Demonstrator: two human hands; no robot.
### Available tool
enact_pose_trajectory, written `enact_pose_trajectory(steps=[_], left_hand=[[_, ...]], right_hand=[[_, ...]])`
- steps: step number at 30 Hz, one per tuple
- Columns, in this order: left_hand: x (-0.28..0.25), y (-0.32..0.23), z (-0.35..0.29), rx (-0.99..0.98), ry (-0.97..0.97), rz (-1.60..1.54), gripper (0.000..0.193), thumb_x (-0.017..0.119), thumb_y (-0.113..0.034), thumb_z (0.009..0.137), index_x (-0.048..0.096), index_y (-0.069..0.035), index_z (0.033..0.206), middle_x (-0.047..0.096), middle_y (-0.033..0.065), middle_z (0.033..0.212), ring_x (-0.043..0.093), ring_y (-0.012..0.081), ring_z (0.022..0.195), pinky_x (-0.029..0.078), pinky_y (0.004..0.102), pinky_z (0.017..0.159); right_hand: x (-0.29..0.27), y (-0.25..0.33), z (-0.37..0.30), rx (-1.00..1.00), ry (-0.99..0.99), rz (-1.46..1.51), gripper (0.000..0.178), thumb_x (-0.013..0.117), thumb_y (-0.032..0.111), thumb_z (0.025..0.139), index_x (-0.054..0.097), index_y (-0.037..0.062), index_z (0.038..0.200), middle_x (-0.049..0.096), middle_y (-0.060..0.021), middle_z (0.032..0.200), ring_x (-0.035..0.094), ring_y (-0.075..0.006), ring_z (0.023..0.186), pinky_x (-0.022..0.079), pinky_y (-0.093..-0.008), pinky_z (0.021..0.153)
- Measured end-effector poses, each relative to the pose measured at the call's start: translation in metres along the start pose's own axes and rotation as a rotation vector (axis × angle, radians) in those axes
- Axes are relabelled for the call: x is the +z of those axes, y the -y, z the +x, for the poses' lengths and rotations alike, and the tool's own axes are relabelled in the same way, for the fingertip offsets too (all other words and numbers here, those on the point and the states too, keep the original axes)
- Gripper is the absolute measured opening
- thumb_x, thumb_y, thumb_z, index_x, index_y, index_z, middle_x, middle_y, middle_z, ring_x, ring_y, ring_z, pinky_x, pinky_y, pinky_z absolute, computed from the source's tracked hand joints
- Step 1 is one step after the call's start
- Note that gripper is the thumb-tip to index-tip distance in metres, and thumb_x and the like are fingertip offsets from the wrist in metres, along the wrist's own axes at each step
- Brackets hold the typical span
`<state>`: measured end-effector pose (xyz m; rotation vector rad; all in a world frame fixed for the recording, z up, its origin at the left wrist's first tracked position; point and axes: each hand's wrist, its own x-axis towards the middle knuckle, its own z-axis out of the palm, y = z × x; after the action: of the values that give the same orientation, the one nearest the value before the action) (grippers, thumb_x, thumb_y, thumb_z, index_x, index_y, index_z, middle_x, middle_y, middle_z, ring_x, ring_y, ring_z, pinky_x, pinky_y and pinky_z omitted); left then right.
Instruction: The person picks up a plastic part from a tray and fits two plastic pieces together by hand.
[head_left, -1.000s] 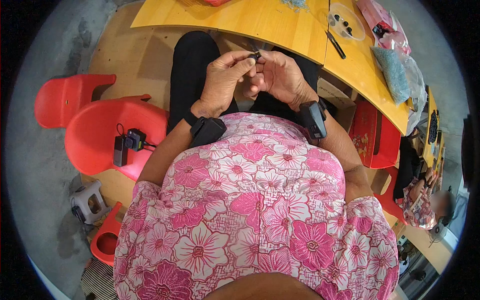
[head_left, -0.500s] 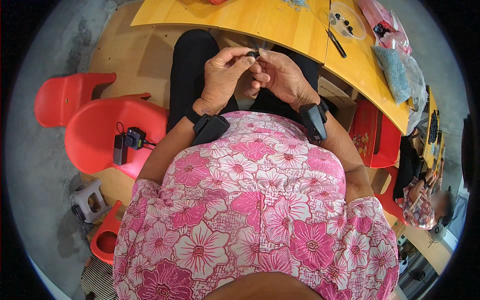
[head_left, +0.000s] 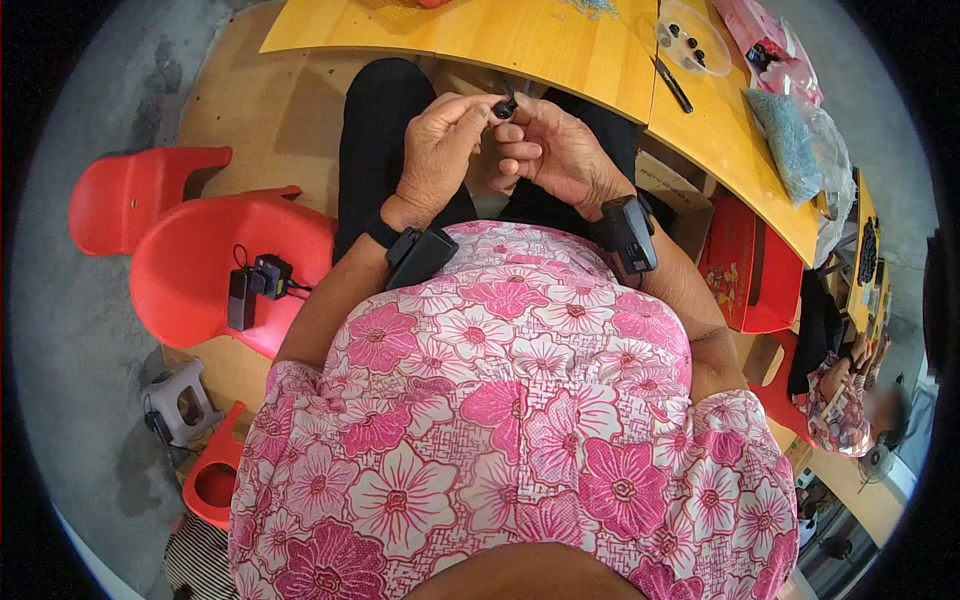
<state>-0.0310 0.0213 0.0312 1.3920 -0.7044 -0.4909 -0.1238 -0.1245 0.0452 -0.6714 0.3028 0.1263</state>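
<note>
A small black round part (head_left: 504, 108) is held between my two hands, above my lap and close to the table's near edge. My left hand (head_left: 436, 155) pinches it from the left with thumb and forefinger. From the other side my right hand (head_left: 562, 150) grips it with thumb and forefinger, its other fingers curled below. The part's round front shows, while fingertips cover its edges. Beyond, at the right, a clear plastic bowl (head_left: 722, 66) on the table holds several similar black pieces. A slim black pen-like tool (head_left: 672, 85) lies beside that bowl.
The yellow table (head_left: 540, 45) spans the far side. A bag of blue-grey bits (head_left: 785, 145) lies at its right, with pink packaging (head_left: 765, 40) behind. Red chairs (head_left: 175, 265) stand left, one bearing black devices (head_left: 268, 277). Another person (head_left: 838, 405) sits far right.
The black part has been turned between the fingers, so more of its round face shows. My left hand has shifted slightly left, and my right wrist has rotated a little.
</note>
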Motion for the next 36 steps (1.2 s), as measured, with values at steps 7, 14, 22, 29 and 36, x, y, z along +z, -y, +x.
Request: enact_pose_trajectory(steps=[7,14,22,29,36], left_hand=[[0.001,0.003,0.004,0.098,-0.061,0.131,0.017,0.064,-0.008,0.084,0.069,-0.002,0.099,0.059,0.0025,0.08,0.053,0.0079,0.068,0.044,0.0207,0.059],[-0.001,-0.003,0.003,0.137,-0.04,0.276,0.015,0.068,-0.003,0.079,0.068,-0.001,0.094,0.052,-0.0002,0.075,0.049,0.0075,0.069,0.041,0.0208,0.061],[0.001,-0.007,0.004,0.23,-0.073,0.3,0.014,0.069,-0.003,0.077,0.067,-0.002,0.092,0.049,-0.0005,0.072,0.048,0.0084,0.066,0.04,0.022,0.058],[0.002,-0.009,0.005,0.216,-0.065,0.326,0.014,0.07,-0.003,0.077,0.068,-0.002,0.091,0.05,0.0,0.072,0.048,0.0084,0.065,0.04,0.0219,0.057],[0.002,-0.005,0.003,0.209,-0.088,0.332,0.016,0.07,-0.002,0.077,0.069,-0.003,0.093,0.051,-0.0004,0.072,0.048,0.0081,0.065,0.04,0.0222,0.056]], right_hand=[[0.005,-0.002,-0.001,-0.017,-0.016,-0.054,0.026,0.052,0.032,0.095,0.056,0.0068,0.099,0.046,0.0035,0.075,0.039,-0.0049,0.057,0.048,-0.0252,0.063],[0.005,-0.001,-0.002,0.011,-0.062,-0.147,0.026,0.05,0.034,0.095,0.056,0.0091,0.093,0.045,0.0052,0.075,0.036,-0.0064,0.057,0.042,-0.0261,0.061],[0.006,0.005,-0.004,0.014,-0.087,-0.248,0.027,0.049,0.035,0.095,0.056,0.0087,0.089,0.045,0.0048,0.072,0.037,-0.0066,0.057,0.043,-0.0259,0.06],[0.007,0.004,-0.003,0.005,-0.013,-0.163,0.025,0.047,0.031,0.096,0.055,0.008,0.094,0.046,0.0043,0.074,0.04,-0.0069,0.059,0.042,-0.026,0.059],[0.012,-0.01,-0.002,-0.037,-0.106,-0.109,0.022,0.045,0.028,0.098,0.054,0.0082,0.095,0.045,0.0041,0.074,0.036,-0.007,0.059,0.041,-0.0264,0.059]])
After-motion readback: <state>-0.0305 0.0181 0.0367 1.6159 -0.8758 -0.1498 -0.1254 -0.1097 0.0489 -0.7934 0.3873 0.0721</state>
